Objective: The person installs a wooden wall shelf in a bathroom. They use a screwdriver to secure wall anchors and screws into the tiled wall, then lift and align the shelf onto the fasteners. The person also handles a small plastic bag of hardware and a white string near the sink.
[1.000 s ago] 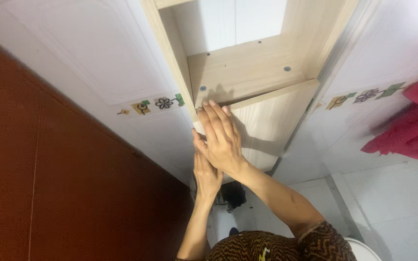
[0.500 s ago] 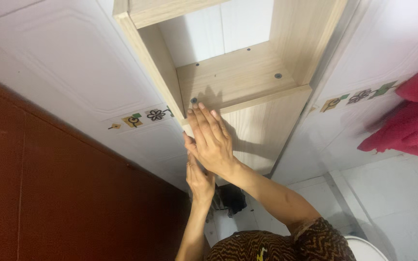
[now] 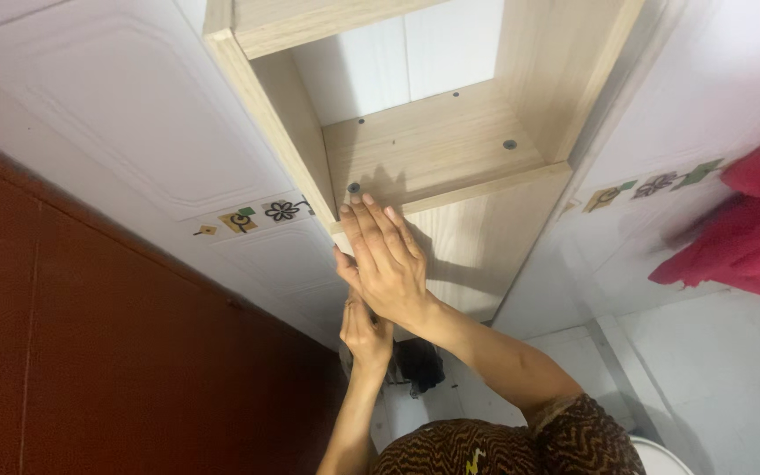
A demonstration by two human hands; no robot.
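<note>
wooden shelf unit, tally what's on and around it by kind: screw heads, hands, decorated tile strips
dark round screw heads in the pale wooden shelf unit: 4
bare hands pressed on its lower door panel, right hand and left hand: 2
flower-patterned tile strips: 2
total: 8

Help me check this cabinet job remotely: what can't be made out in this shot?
- Head view: the left hand sits mostly behind the right hand, so its fingers and anything it holds are hidden.
- The panel edge under the right hand is covered by the palm.
- The wooden cabinet is cut off by the top edge.
- The red cloth runs off the right edge.
</note>
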